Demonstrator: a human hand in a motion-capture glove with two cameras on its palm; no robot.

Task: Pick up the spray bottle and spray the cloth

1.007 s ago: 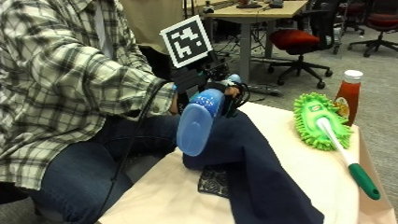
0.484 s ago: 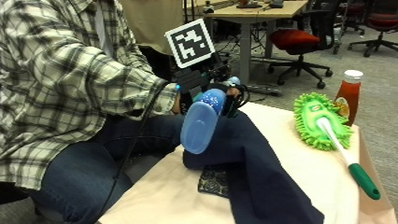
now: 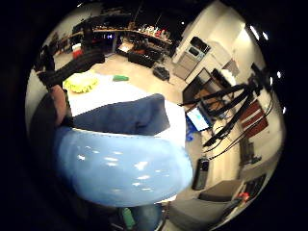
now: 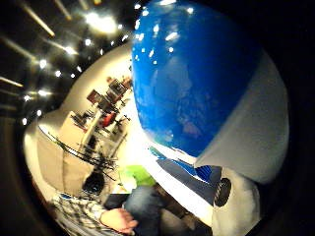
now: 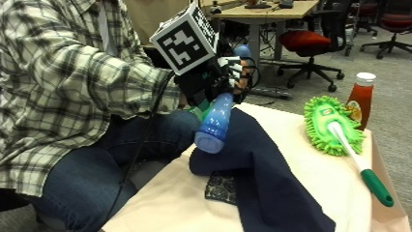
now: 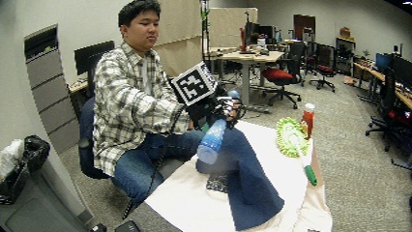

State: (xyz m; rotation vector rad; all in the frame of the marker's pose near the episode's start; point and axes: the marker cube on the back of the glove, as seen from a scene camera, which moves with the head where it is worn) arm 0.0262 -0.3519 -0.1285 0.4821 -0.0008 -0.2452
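My gloved right hand (image 5: 215, 77) grips the neck of a light blue spray bottle (image 5: 213, 121) and holds it in the air, tilted, with its base pointing down toward the person's lap. The bottle hangs just above the near end of a dark blue cloth (image 5: 264, 174) that lies lengthwise on the cream-covered table (image 5: 174, 203). In the little finger side palm view the bottle's body (image 3: 120, 168) fills the foreground with the cloth (image 3: 125, 118) behind it. The thumb side palm view is filled by the bottle (image 4: 192, 73).
A green fluffy duster (image 5: 331, 125) with a white and green handle lies on the table's far side. A ketchup bottle (image 5: 360, 99) stands behind it. A small dark patterned item (image 5: 222, 186) lies beside the cloth. Office chairs and desks stand beyond.
The hand has lifted the spray bottle higher and tilted it further, so its base has swung up off the cloth.
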